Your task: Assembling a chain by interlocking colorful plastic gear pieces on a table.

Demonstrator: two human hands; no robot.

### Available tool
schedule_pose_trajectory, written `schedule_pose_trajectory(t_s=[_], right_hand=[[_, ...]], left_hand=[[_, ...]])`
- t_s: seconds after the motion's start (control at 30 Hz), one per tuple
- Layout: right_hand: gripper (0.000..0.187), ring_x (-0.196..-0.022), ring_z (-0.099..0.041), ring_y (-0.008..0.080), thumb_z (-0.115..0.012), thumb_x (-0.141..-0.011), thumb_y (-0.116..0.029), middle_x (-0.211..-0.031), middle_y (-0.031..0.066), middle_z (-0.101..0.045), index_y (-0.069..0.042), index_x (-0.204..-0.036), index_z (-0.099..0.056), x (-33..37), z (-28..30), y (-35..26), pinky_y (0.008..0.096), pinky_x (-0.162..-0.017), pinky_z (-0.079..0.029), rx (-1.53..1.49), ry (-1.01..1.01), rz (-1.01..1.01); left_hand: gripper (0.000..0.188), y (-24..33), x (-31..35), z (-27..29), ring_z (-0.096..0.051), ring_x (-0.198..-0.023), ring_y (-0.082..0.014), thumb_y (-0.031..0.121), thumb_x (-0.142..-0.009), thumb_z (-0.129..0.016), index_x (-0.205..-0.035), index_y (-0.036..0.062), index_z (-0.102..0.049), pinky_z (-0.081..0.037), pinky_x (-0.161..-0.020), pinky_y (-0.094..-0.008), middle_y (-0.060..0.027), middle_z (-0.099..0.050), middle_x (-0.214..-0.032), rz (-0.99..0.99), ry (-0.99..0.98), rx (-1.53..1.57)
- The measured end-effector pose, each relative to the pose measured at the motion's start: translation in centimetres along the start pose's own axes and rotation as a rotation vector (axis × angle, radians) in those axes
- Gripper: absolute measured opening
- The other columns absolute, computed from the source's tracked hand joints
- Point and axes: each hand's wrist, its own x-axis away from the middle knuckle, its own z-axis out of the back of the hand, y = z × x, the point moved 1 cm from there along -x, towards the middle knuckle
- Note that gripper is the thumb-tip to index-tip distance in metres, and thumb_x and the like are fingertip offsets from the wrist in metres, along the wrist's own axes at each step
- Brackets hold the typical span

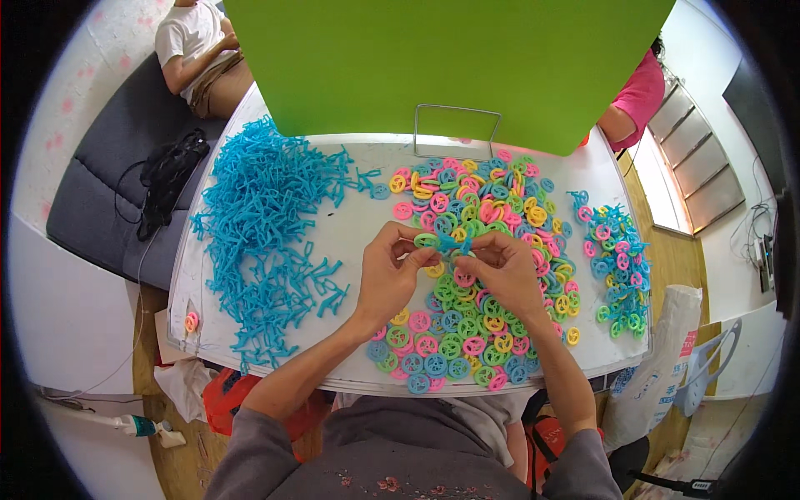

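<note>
Partly hidden by fingers, both hands [450, 271] pinch a blue frame [455, 244].

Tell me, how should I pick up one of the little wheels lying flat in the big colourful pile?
Take a wheel at the near edge of the wheel pile, such as a blue wheel, where fewer others crowd it. It lies flat with open gaps between its spokes, so coming from above and pinching its rim with thumb and fingertip, probably works best. The left hand seems to grip a green wheel by its rim.
</note>
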Motion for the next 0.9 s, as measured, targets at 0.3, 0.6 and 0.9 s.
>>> schedule_pose_trajectory(t_s=[0.3, 0.6, 0.9], right_hand=[[0.019, -0.074, -0.064, 0.0101, -0.067, -0.084, -0.005, -0.086, 0.0082, -0.067, 0.004, -0.1, -0.061, 0.2, -0.3, -0.7, 0.0229, -0.063, -0.052, -0.128, 0.015, 0.002], [0.014, -0.073, -0.064, 0.0096, -0.07, -0.082, -0.007, -0.077, 0.0036, -0.064, 0.0, -0.085, -0.058, 0.0, 0.3, 0.1, 0.0227, -0.061, -0.053, -0.12, -0.069, -0.062], [0.016, -0.071, -0.065, 0.0146, -0.065, -0.083, -0.002, -0.076, 0.0038, -0.062, 0.003, -0.095, -0.056, 0.4, -0.9, -1.7, 0.0264, -0.062, -0.054, -0.23, 0.035, -0.053]], left_hand=[[0.012, 0.1, -0.1, 0.2, -0.064, -0.083, -0.0183, -0.003, -0.09, -0.054, -0.101, -0.0042, -0.05, -0.055, -0.077, -0.0299, -0.0126, -0.062, -0.091, -0.039, 0.062, -0.071], [0.011, 0.5, 0.3, -0.1, -0.065, -0.082, -0.0174, -0.001, -0.091, -0.052, -0.101, -0.0038, -0.051, -0.055, -0.077, -0.0304, -0.0117, -0.063, -0.088, 0.008, -0.026, -0.016], [0.01, 0.9, -0.1, 0.4, -0.065, -0.08, -0.0173, -0.001, -0.09, -0.055, -0.099, -0.0039, -0.053, -0.055, -0.074, -0.0284, -0.0108, -0.063, -0.087, 0.0, 0.028, 0.078]])
